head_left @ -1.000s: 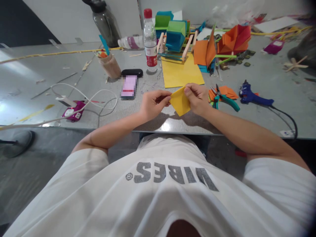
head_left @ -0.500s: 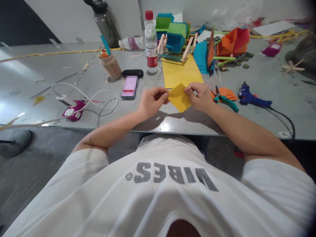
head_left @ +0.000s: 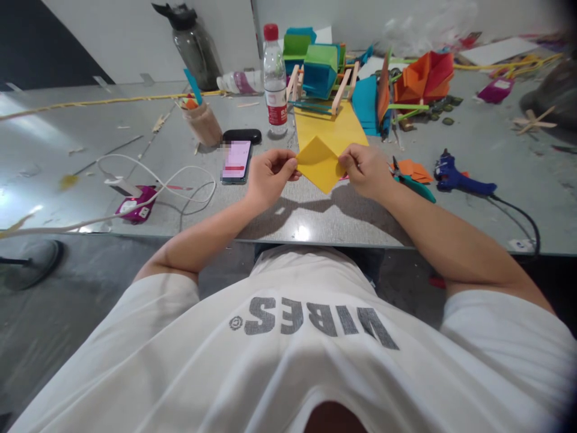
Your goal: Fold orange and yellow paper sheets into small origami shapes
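A small yellow square of paper [head_left: 321, 167] is held up above the table, turned like a diamond, with a crease across it. My left hand [head_left: 273, 178] pinches its left corner between thumb and fingers. At the opposite corner my right hand [head_left: 366, 171] grips it the same way. Behind it lies a larger yellow sheet [head_left: 329, 129], partly covered by a wooden-stick frame [head_left: 343, 90] carrying a blue and green folded paper piece [head_left: 321, 69]. Teal-handled pliers [head_left: 415, 185] and orange paper pieces [head_left: 412, 170] rest just right of my right hand.
A phone [head_left: 237, 161] and black case [head_left: 242, 136] lie left of my hands, near a red-capped bottle [head_left: 275, 84]. Further left are a stick holder [head_left: 202, 123] and a purple power adapter [head_left: 136, 204] with a white cable. A blue glue gun [head_left: 464, 174] lies right, its cord trailing over the edge.
Both hands have shifted slightly left and away from me with the small yellow paper. The hands are a little further apart, and more of the paper's face shows.
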`<state>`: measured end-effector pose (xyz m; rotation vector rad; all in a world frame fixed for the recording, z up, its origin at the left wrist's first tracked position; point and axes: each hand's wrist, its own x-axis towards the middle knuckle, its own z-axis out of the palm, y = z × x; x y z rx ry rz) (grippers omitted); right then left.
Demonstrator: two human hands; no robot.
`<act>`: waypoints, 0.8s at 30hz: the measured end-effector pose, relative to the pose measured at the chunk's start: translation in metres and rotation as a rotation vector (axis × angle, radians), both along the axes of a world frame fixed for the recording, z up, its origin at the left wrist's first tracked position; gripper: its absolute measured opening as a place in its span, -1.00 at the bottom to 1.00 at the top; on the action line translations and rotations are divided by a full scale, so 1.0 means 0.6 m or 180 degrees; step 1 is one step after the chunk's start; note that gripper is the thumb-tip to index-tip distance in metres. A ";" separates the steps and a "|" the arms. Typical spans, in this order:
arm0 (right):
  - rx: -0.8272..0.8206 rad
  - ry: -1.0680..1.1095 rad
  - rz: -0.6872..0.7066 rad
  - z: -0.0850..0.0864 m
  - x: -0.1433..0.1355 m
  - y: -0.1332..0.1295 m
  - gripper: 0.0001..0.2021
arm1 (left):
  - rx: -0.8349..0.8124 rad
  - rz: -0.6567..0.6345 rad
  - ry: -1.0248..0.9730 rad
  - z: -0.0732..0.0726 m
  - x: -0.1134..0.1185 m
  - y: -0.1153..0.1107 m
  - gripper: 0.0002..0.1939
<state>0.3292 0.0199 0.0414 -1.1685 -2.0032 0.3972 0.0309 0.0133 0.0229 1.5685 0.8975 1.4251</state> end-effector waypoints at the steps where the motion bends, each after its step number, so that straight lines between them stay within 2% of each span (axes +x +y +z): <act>1: -0.0049 0.0096 0.0076 -0.001 -0.001 0.000 -0.08 | 0.0008 0.0015 -0.0018 -0.002 0.000 0.002 -0.58; 4: -0.0119 0.0149 0.0131 -0.001 0.000 0.002 -0.09 | -0.0029 0.0011 -0.0062 -0.005 -0.001 0.008 -0.59; 7: -0.0052 0.0076 -0.0094 0.001 0.003 0.002 -0.06 | -0.0115 0.0072 -0.0052 -0.005 -0.002 0.013 -0.62; 9: -0.0152 0.0378 -0.0175 0.001 0.000 0.000 -0.05 | -0.0157 0.0174 -0.0082 -0.005 -0.001 0.014 -0.63; 12: -0.0796 0.1241 0.0099 -0.003 -0.017 -0.003 -0.04 | -0.0260 0.0316 -0.0201 -0.007 0.005 0.011 -0.68; 15: -0.1217 0.1606 0.0321 -0.009 -0.038 -0.006 -0.06 | -0.0440 0.0236 -0.0223 -0.014 0.014 0.006 -0.76; 18: -0.1048 0.1594 0.0141 -0.012 -0.046 -0.008 -0.27 | -0.0565 0.0022 -0.0125 -0.021 0.019 0.004 -0.57; 20: -0.1076 0.1337 0.0121 -0.010 -0.044 -0.012 -0.40 | -0.0538 -0.0010 0.0043 -0.022 0.017 0.006 -0.53; 23: -0.1421 0.0887 0.0309 -0.005 -0.042 -0.022 -0.48 | -0.0296 -0.0020 0.0671 -0.019 0.011 0.006 -0.81; 24: -0.1510 0.0840 0.0347 -0.003 -0.043 -0.026 -0.48 | -0.0199 -0.0052 0.0931 -0.018 0.008 0.005 -0.84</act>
